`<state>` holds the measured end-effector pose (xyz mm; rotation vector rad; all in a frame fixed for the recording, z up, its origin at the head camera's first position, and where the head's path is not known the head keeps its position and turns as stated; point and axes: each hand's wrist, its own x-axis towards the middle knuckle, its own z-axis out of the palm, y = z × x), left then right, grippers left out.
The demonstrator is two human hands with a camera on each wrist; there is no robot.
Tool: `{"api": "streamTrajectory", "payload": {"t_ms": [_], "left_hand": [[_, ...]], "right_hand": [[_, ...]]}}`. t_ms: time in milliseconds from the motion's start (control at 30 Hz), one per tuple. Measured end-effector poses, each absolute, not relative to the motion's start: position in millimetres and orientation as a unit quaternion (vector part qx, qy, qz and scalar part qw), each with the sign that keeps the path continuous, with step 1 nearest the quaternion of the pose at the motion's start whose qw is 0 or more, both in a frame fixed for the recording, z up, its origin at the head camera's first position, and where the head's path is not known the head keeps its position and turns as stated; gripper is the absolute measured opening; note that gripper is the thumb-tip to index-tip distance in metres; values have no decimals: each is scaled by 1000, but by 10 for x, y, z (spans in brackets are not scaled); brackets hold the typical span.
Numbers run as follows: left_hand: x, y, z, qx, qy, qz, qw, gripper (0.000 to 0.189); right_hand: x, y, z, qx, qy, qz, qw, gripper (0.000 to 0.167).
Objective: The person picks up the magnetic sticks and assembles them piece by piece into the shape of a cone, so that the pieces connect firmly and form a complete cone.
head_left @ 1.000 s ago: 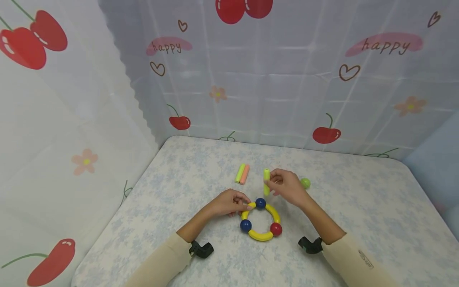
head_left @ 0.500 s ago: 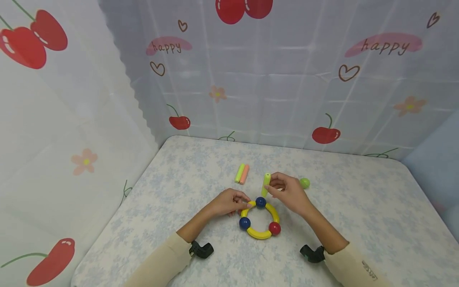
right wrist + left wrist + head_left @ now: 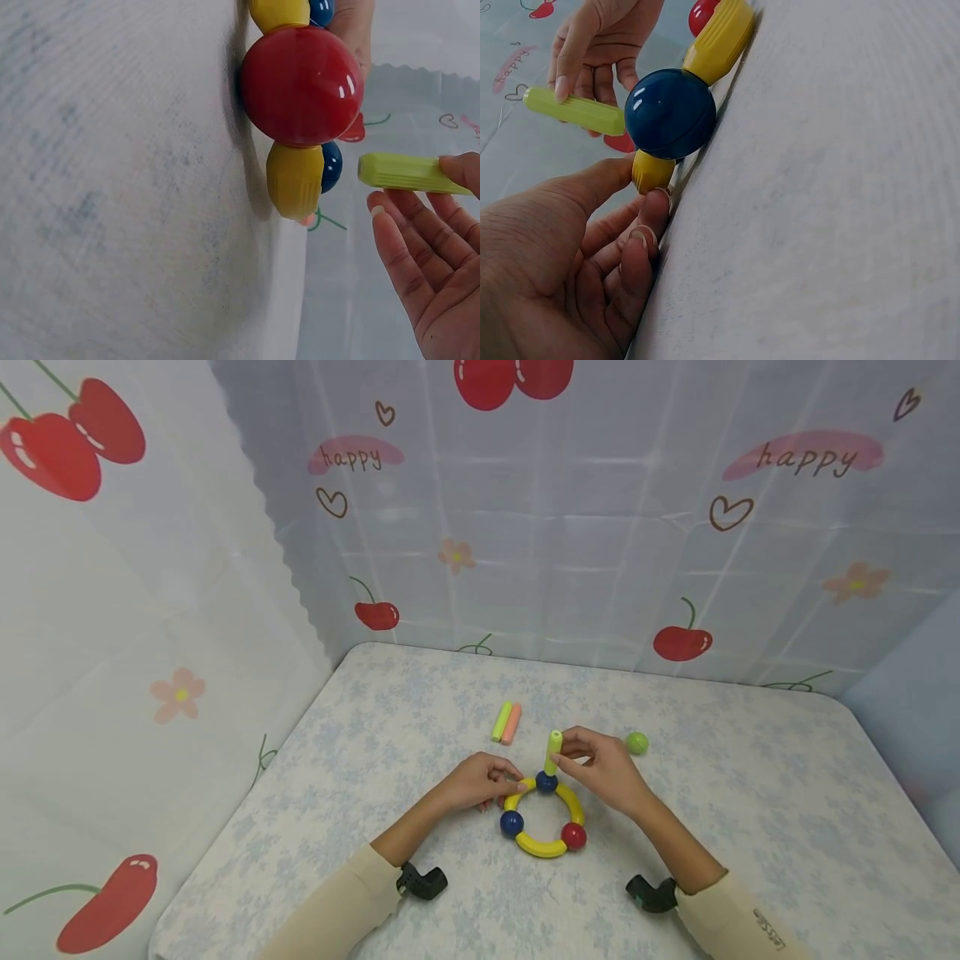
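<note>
A ring of curved yellow rods [image 3: 542, 847] joined by a red ball [image 3: 573, 836] and two blue balls [image 3: 512, 824] lies on the table. My left hand [image 3: 480, 782] pinches the rod between the blue balls at the ring's far left, thumb on top, as the left wrist view shows. Between thumb and fingers, my right hand [image 3: 603, 766] holds a lime-green stick [image 3: 553, 753] nearly upright over the far blue ball [image 3: 547, 782]. A narrow gap shows between the stick's lower end [image 3: 367, 169] and that ball in the right wrist view.
Behind the ring, another lime-green stick [image 3: 502, 722] and an orange stick [image 3: 512, 724] lie side by side. A green ball [image 3: 637, 743] rests just beyond my right hand. The pale floral tabletop [image 3: 757, 793] ends at a cherry-print curtain [image 3: 555, 577].
My right hand has lowered the lime-green stick toward the far blue ball and brought it slightly nearer to me. The ring has shifted slightly; my left hand keeps its pinch.
</note>
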<state>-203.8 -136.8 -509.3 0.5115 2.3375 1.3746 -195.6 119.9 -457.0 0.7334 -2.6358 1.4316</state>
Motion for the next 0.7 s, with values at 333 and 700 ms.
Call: {"api": "streamTrajectory", "payload": {"t_ms": [333,700], "left_hand": [[-2034,-1363,-5085,181,827,496,191,21],[-2031,-1354,-5047,175,836,481,198,22]], "right_hand": [[-1954,1179,-4624,239,-857,457,7,17],[-1987,1191,-4622,253,-860,444,7,18]]}}
